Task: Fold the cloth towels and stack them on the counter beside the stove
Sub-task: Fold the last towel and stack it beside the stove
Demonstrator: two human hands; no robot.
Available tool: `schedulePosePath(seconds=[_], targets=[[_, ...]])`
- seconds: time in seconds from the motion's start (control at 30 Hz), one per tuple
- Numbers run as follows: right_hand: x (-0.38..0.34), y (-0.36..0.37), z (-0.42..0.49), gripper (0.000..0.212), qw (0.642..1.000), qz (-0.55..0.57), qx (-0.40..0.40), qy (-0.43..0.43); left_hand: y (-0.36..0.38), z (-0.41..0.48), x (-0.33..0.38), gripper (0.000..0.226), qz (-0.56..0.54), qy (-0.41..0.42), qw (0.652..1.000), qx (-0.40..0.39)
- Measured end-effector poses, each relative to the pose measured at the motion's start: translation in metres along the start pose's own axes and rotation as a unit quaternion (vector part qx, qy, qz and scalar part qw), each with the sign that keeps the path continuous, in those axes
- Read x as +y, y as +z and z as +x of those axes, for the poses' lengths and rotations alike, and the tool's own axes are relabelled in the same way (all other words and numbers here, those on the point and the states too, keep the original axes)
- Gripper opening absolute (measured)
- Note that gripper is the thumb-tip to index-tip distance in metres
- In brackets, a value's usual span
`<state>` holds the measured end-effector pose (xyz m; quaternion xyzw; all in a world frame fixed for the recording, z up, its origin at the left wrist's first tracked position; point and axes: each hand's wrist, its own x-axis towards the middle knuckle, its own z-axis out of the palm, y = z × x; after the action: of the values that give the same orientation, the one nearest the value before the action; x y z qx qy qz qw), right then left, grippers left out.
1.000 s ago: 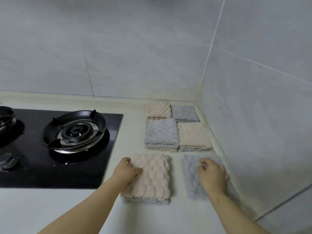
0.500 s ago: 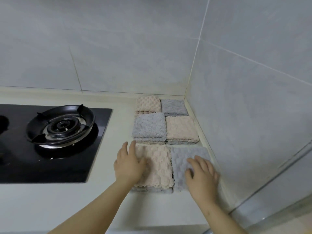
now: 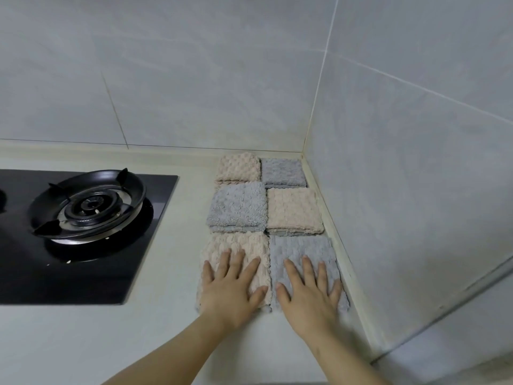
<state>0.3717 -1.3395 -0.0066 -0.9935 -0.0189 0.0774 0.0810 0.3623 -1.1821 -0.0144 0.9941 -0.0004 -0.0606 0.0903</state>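
Two towels part-hidden, left hand fingers spread on pink towel, right hand likewise on grey towel, stove cropped.

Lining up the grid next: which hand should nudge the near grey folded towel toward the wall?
Right hand, probably: it lies flat on that grey waffle-textured folded towel, while the left hand presses the beige folded towel beside it.

Six folded towels, beige & grey alternating, lie flat in 2 cols, edges touching, right of gas stove.
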Motion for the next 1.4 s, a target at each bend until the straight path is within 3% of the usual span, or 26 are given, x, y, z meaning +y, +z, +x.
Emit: schedulePosePath(seconds=[0.07,0.2,0.63,0.8,0.87,0.97,1.07,1.3,1.4], targets=[[-0.002,-0.001,0.01,0.073,1.0,0.001,0.002,-0.001,-0.001,0.01,-0.002,0.093,-0.003,-0.002,1.0,0.001],[-0.002,-0.004,0.03,0.057,1.0,0.002,0.004,-0.004,-0.004,0.03,-0.004,0.092,-0.005,-0.003,1.0,0.0],[-0.007,-0.009,0.057,0.057,1.0,0.013,-0.007,-0.004,-0.014,0.053,-0.006,0.09,-0.001,0.002,1.0,-0.009],[-0.018,-0.027,0.067,0.062,0.993,0.062,0.101,-0.004,-0.036,0.07,0.005,0.051,-0.014,0.035,0.97,0.238],[-0.019,-0.036,0.081,0.059,0.992,0.063,0.11,-0.02,-0.045,0.083,0.004,0.063,-0.022,0.026,0.982,0.184],[-0.014,-0.042,0.103,0.052,0.997,0.048,0.057,-0.012,-0.044,0.107,-0.005,0.069,-0.003,-0.003,1.0,0.029],[-0.01,-0.037,0.121,0.055,1.0,0.03,0.007,-0.002,-0.035,0.121,-0.005,0.073,0.003,-0.018,0.998,-0.058],[-0.009,-0.024,0.129,0.057,1.0,-0.004,-0.019,0.004,-0.025,0.124,-0.005,0.068,0.029,-0.012,0.997,-0.069],[-0.008,-0.03,0.13,0.056,0.999,0.044,-0.01,0.011,-0.033,0.123,-0.005,0.066,0.001,-0.011,0.997,-0.07]])
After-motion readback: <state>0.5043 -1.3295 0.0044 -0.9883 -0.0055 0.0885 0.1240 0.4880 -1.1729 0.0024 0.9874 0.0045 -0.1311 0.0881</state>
